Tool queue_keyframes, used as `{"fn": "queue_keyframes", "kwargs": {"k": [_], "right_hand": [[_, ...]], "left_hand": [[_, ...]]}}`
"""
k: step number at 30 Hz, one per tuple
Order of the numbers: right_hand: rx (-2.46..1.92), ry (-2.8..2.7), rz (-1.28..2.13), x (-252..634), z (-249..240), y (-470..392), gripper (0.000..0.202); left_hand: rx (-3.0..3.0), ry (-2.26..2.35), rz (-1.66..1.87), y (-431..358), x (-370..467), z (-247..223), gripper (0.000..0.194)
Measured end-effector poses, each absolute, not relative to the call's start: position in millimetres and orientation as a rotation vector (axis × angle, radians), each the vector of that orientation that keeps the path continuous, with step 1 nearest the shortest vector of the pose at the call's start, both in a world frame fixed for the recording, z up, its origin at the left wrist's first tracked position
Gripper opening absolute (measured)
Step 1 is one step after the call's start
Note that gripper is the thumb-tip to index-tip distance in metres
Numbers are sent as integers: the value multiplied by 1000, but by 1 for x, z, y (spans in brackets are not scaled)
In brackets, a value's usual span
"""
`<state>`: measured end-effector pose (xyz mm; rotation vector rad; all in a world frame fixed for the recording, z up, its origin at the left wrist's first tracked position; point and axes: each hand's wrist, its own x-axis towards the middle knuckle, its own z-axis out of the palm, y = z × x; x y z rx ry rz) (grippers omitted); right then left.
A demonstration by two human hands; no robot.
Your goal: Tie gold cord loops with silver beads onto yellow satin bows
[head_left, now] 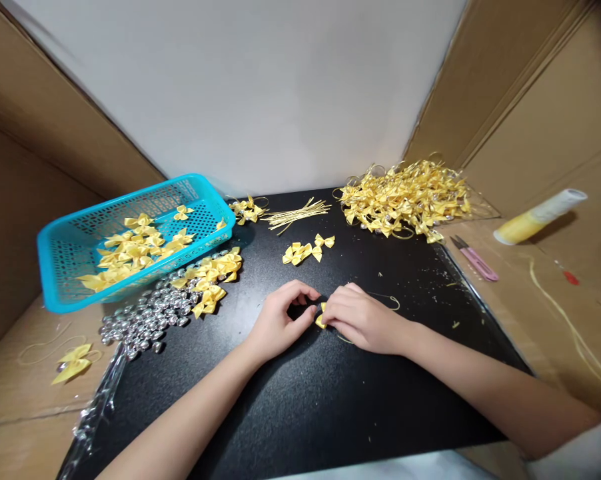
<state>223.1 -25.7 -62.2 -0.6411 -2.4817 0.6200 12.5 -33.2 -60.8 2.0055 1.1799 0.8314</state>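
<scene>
At the middle of the black board (260, 413), my right hand (358, 317) is closed on a small yellow bow (321, 321), partly covered by its fingers. A thin cord (393, 302) loops out behind this hand. Just left of the bow is my left hand (285, 319), thumb and forefinger curved with a gap between them and nothing visible in them. Several loose yellow bows (298, 253) lie beyond the hands, with a bundle of yellow cords (300, 214) behind them.
A turquoise basket (44, 267) of yellow bows stands at the left, with silver beads (148, 313) and more bows (213, 273) beside it. A heap of finished-looking bows (405, 197) lies back right. Pink-handled snips (475, 260) and a thread tube (540, 217) are at the right.
</scene>
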Motion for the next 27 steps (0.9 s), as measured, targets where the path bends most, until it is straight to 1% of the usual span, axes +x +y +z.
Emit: {"fn": "queue_keyframes", "kwargs": {"k": [3, 4, 7, 8, 11, 14, 15, 18, 22, 27], "right_hand": [[-691, -2177, 816, 220, -61, -27, 12], [-726, -2106, 860, 220, -61, -27, 11], [-827, -2005, 959, 219, -60, -27, 9], [-851, -1999, 973, 219, -60, -27, 9], [-896, -2011, 893, 220, -60, -26, 6], [-874, -2058, 740, 221, -61, -25, 19], [-865, -2089, 705, 221, -61, -25, 19], [-889, -2184, 646, 220, -63, -25, 6], [-982, -2182, 617, 220, -65, -26, 2], [-918, -2304, 506, 220, -64, -26, 14]], "left_hand": [[2029, 1057, 829, -33, 12, -59, 29], [2019, 1023, 819, -33, 12, -59, 30], [1921, 1036, 801, -33, 11, -58, 14], [1879, 1062, 801, -33, 11, -58, 12], [1785, 1155, 813, -33, 12, -59, 13], [1767, 1201, 838, -34, 13, -61, 14], [1776, 1198, 840, -34, 13, -61, 14], [1815, 1173, 820, -36, 14, -61, 13], [1899, 1164, 784, -36, 13, -60, 10], [2051, 1137, 752, -34, 12, -61, 9]]}}
